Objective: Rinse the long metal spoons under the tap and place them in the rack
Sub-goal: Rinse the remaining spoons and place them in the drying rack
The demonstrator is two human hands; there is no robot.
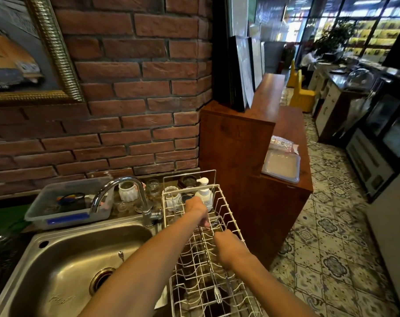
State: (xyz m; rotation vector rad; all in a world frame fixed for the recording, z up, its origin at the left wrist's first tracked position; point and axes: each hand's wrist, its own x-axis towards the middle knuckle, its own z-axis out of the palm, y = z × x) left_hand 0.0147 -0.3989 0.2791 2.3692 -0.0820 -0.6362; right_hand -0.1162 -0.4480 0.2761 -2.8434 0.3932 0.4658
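The brick wall (135,92) fills the view ahead of me, with a gold-framed picture (22,53) hanging at its left and a tall wooden cabinet (235,156) standing to its right. Below it the steel sink (64,266) sits in the bench, its curved tap (125,191) arching over the back rim, and a clear plastic tub (68,202) rests behind the basin's left corner. The white wire rack (208,248) stands just right of the sink, and both my arms reach over it. A white pump bottle (204,193) stands at the rack's far end, near a white ribbed jar (128,191) behind the tap. My left hand (198,210) is over the far half of the rack, its fingers curled down round something thin that I cannot make out clearly. My right hand (228,248) is nearer, fingers clenched round the long metal spoons (209,261), whose slim handles run down along the wires. One more spoon (121,255) lies in the sink basin, bowl up, well apart from both hands.
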